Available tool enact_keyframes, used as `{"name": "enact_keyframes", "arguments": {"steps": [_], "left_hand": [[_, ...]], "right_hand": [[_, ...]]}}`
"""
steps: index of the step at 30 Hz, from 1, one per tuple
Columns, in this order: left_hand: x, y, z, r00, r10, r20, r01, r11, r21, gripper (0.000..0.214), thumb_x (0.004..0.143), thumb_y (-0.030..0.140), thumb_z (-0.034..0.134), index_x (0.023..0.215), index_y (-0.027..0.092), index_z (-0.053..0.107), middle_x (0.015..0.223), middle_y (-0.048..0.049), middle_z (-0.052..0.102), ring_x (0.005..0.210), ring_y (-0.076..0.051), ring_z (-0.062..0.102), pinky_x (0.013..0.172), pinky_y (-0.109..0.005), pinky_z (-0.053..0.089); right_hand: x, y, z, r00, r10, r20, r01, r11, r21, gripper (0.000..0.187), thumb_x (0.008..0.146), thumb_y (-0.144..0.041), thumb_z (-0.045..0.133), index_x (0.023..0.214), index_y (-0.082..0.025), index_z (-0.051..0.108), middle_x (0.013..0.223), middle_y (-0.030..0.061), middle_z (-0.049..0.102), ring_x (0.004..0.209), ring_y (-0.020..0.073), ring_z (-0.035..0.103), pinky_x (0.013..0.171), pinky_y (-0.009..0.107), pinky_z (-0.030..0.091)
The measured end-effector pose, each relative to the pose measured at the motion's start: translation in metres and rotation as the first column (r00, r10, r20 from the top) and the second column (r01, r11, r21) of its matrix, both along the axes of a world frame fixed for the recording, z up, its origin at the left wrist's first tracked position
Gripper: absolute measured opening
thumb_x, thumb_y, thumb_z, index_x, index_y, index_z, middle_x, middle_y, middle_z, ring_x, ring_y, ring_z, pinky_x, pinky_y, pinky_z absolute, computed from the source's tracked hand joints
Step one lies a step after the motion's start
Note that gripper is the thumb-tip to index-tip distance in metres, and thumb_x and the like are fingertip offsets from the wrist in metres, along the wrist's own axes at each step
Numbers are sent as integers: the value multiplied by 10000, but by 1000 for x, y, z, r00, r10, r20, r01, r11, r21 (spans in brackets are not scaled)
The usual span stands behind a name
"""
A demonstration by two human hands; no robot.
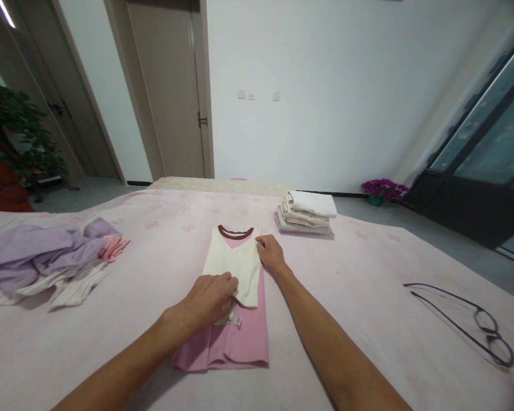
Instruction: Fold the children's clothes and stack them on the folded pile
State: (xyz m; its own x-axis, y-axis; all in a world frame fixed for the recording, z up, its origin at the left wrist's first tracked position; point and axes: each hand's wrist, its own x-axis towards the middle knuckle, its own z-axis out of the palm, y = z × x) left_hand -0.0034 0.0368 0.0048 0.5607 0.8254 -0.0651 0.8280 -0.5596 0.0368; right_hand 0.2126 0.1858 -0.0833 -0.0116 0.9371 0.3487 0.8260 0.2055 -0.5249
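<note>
A pink and cream shirt lies partly folded on the bed-like covered surface, its dark brown collar pointing away from me. Cream fabric is turned in over the pink body, and a small white label shows below it. My left hand rests on the shirt's middle with fingers curled closed on the cream cloth, their tips partly hidden. At the shirt's upper right edge, by the shoulder, my right hand pinches the fabric between thumb and fingers.
A stack of folded clothes stands beyond my right hand. Rumpled lilac, pink and striped clothes lie at the left. Black-framed glasses rest at the right on the pale pink floral cover.
</note>
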Motion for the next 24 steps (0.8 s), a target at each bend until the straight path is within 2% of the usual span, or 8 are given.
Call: {"name": "enact_keyframes", "arguments": {"steps": [5, 10, 24], "left_hand": [[1, -4, 9, 1000, -3, -13, 4, 1000, 12, 230, 810, 104, 454, 968, 194, 594, 973, -74, 676, 863, -241, 681, 679, -325, 455], [3, -9, 14, 998, -23, -55, 22, 999, -31, 256, 788, 85, 459, 986, 179, 591, 987, -93, 674, 866, -266, 686, 686, -347, 469], [3, -8, 2, 996, -56, -73, 53, 998, -45, 302, 754, 58, 459, 1007, 173, 576, 985, -91, 672, 865, -270, 696, 695, -356, 499]], "right_hand": [[-1, 0, 0, 1000, 2, -11, -2, 1000, 2, 281, 898, -162, 501, 1081, -215, 707, 1113, 58, 641, 1057, 172, 572, 949, 267, 410], [-1, -1, 1, 999, -1, -33, 1, 1000, 4, 278, 898, -167, 505, 1086, -223, 702, 1128, 53, 642, 1054, 171, 581, 954, 274, 419], [0, -1, 1, 998, 20, -66, -19, 1000, 14, 276, 886, -150, 507, 1068, -207, 707, 1115, 52, 653, 1057, 167, 586, 951, 268, 416]]}}
